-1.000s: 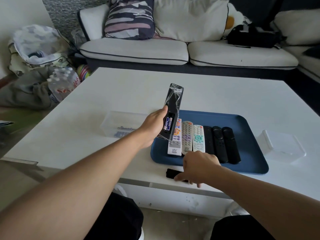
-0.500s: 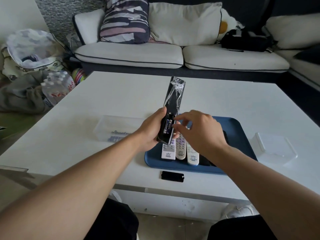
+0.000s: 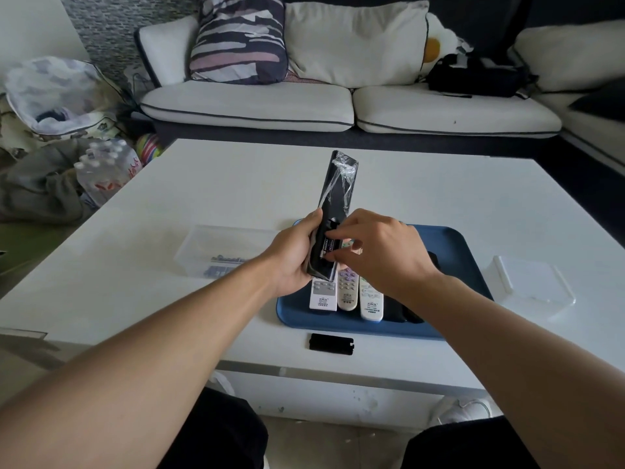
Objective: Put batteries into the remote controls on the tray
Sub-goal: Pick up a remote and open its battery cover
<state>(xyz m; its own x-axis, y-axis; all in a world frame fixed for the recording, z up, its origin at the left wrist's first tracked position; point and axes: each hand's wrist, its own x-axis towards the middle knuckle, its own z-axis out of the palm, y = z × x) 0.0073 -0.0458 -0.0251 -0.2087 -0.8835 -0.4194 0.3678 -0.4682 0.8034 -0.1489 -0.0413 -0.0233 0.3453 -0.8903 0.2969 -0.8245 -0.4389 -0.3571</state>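
Observation:
My left hand (image 3: 291,259) grips a long black remote (image 3: 338,187) wrapped in clear film, tilted upright over the tray with its back toward me. Its battery compartment is uncovered and holds the batteries (image 3: 325,248). My right hand (image 3: 382,255) reaches in from the right, thumb and fingertips curled onto the batteries. The black battery cover (image 3: 331,344) lies on the table just in front of the blue tray (image 3: 456,258). On the tray lie three light remotes (image 3: 348,294) and some black remotes (image 3: 406,313), partly hidden by my right arm.
A clear box (image 3: 230,247) with several batteries stands left of the tray. A clear plastic lid (image 3: 532,286) lies to the tray's right. The white table (image 3: 203,184) ends close to my knees. A sofa (image 3: 250,103) stands behind it.
My right hand left the battery cover on the table near the front edge and rose to the remote's battery compartment. My left hand kept hold of the remote.

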